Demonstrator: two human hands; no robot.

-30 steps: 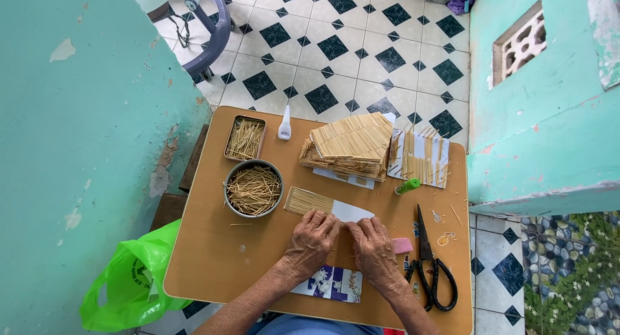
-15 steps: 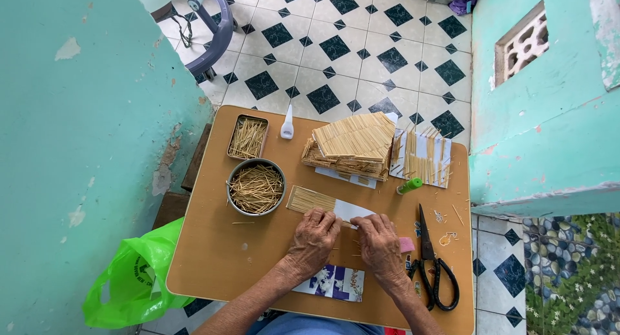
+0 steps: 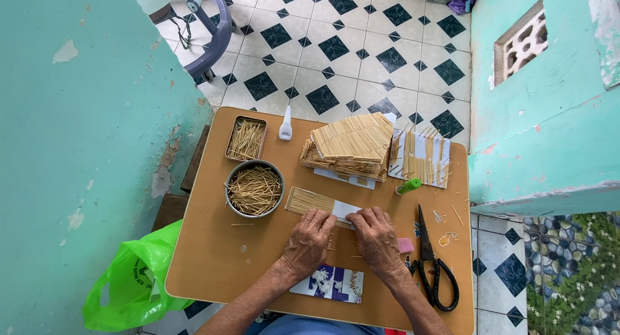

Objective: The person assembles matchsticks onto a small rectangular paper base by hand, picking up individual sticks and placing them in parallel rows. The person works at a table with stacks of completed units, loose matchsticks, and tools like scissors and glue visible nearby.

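- Wooden tabletop (image 3: 206,257), tan, rounded corners; checkered tile floor (image 3: 361,44) beyond it
- left hand (image 3: 309,241) palm down, fingers bent, pressing on the near edge of a stick panel (image 3: 310,201); right hand (image 3: 376,238) just beside it, also palm down, fingertips on the white card (image 3: 345,210) under the panel; neither hand wrapped around anything
- stick panel: flat row of thin pale sticks on white card, lying mid-tabletop, between the round tin and the hands
- round metal tin (image 3: 254,189) left of the panel; full of loose thin sticks, tangled
- small rectangular tin (image 3: 246,139) behind it at far left; sticks inside lying roughly lengthwise
- white glue bottle (image 3: 285,124) just beside the rectangular tin, lying flat
- stick-covered roof piece (image 3: 350,145) at far centre, stacked on more stick layers
- white sheet with upright sticks (image 3: 423,155) to its right; green cap (image 3: 408,186) near its front edge
- black-handled scissors (image 3: 433,264) right of the right hand; pink eraser-like block (image 3: 405,245) touching that hand's side
- printed paper, white with blue-purple patches (image 3: 329,282), at near edge between the forearms
- green plastic bag (image 3: 132,283) on floor at left, below the tabletop; teal wall (image 3: 77,115) beside it
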